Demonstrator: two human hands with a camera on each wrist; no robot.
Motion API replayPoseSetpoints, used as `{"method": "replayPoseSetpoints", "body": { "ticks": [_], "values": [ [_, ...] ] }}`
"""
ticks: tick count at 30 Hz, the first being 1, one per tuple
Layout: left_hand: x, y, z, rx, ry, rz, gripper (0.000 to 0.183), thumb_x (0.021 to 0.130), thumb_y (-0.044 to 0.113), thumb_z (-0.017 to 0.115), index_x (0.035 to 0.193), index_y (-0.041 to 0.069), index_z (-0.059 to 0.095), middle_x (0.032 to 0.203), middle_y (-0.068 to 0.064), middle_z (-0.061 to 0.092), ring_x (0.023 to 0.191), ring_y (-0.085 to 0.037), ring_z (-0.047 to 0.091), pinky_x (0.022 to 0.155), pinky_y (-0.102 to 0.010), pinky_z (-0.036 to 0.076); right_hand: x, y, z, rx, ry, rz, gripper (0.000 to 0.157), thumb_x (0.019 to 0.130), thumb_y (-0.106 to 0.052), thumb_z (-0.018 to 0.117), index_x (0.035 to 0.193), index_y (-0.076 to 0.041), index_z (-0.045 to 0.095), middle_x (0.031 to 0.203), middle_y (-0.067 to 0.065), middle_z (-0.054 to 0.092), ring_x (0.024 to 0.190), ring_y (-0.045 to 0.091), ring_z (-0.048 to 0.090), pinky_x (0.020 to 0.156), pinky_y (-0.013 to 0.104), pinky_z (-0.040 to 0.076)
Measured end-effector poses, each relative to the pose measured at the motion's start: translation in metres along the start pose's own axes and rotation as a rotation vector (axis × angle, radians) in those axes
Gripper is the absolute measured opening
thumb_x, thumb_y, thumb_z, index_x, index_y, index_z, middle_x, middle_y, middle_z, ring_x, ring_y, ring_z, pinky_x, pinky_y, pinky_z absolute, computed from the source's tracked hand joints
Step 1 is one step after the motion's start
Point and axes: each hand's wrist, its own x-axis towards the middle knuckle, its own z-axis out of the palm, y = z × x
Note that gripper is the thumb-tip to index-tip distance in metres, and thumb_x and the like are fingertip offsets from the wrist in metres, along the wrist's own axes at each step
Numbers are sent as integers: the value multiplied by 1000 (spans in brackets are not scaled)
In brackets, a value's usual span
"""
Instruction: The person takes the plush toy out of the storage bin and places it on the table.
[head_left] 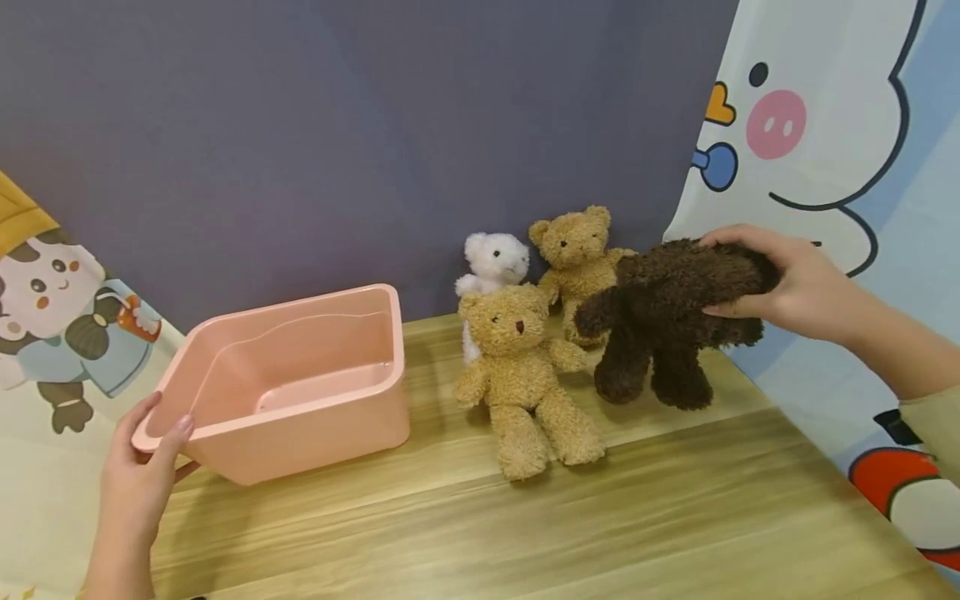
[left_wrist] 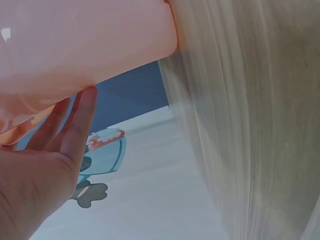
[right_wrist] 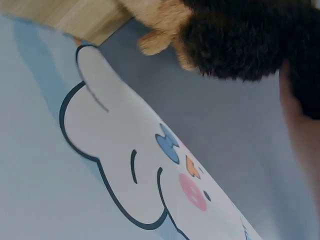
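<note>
My left hand [head_left: 142, 462] grips the near left corner of a pink plastic bin [head_left: 315, 437], thumb over the rim and fingers beneath it. In the left wrist view the fingers [left_wrist: 82, 112] touch the bin's outer wall. On the right, my right hand [head_left: 787, 279] holds a dark brown plush animal [head_left: 667, 296] by its body, its legs hanging down. Beside it sits a tan teddy bear [head_left: 521, 375], with a white plush bear [head_left: 497, 260] partly hidden behind. Another tan teddy bear [head_left: 573, 250] sits against the back, partly covered by the brown plush.
A wood-grain table [head_left: 540, 537] lies under everything. A dark grey backdrop [head_left: 360, 150] rises behind the toys. Cartoon-printed sheets stand at the left and right, the right one showing a white figure [head_left: 825, 167].
</note>
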Motion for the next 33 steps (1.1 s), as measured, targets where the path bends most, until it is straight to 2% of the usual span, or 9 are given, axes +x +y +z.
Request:
{"method": "replayPoseSetpoints", "body": {
  "ticks": [2, 4, 7, 9, 14, 17, 22, 28, 33],
  "values": [
    [0, 0, 1, -9, 1, -1, 68, 104, 15, 69, 163, 32, 41, 143, 9, 48, 92, 15, 60, 59, -14, 61, 7, 3, 3, -46, -84, -5, 77, 83, -7, 90, 150, -27, 57, 144, -6, 58, 114, 4, 58, 87, 24, 50],
    [0, 1, 2, -9, 5, -8, 67, 105, 15, 68, 163, 33, 40, 145, 8, 48, 93, 15, 59, 59, -13, 61, 13, 7, 8, -44, -155, -11, 76, 84, -11, 89, 151, -26, 56, 153, 9, 55, 133, 23, 55, 102, 44, 51],
    [0, 1, 4, -17, 6, -16, 68, 105, 15, 67, 164, 34, 38, 143, 9, 48, 93, 15, 58, 59, -12, 61, 23, 13, 20, -10, -229, -11, 75, 85, -13, 88, 151, -21, 54, 162, 20, 46, 149, 48, 38, 110, 72, 40],
    [-1, 0, 5, -17, 4, -16, 68, 106, 15, 66, 164, 33, 38, 138, 13, 48, 93, 15, 58, 60, -12, 61, 28, 17, 28, 13, -258, 4, 75, 86, -13, 87, 153, -19, 52, 165, 22, 42, 152, 53, 33, 113, 76, 36],
    [-1, -1, 4, -27, 1, -14, 67, 106, 15, 65, 164, 33, 37, 135, 15, 48, 94, 14, 58, 61, -12, 61, 38, 26, 47, 47, -290, 52, 75, 92, -9, 82, 157, -18, 46, 165, 24, 39, 147, 53, 40, 109, 76, 44],
    [0, -1, 3, -24, 1, -13, 67, 106, 16, 66, 164, 34, 37, 141, 12, 48, 96, 13, 58, 61, -12, 60, 44, 30, 56, 55, -297, 66, 74, 93, -5, 79, 157, -17, 44, 167, 26, 35, 148, 54, 38, 110, 76, 45],
    [-1, 1, 3, -35, -7, -7, 67, 106, 16, 65, 164, 34, 37, 149, 8, 46, 99, 12, 58, 61, -11, 60, 53, 40, 72, 50, -314, 58, 71, 93, -3, 77, 155, -14, 44, 163, 27, 39, 143, 55, 43, 108, 74, 48],
    [-4, 2, 3, -55, -14, -18, 68, 106, 14, 64, 165, 33, 35, 149, 9, 45, 99, 13, 58, 61, -11, 60, 66, 50, 87, 75, -377, 95, 72, 94, -3, 73, 157, -14, 39, 172, 28, 24, 152, 58, 30, 113, 79, 40],
    [-3, 2, 4, -59, -26, -18, 70, 107, 14, 64, 166, 33, 33, 149, 10, 45, 99, 12, 58, 62, -11, 60, 78, 55, 95, 140, -426, 137, 76, 100, -15, 73, 164, -14, 30, 173, 27, 21, 153, 56, 28, 116, 79, 36]
  ]
}}
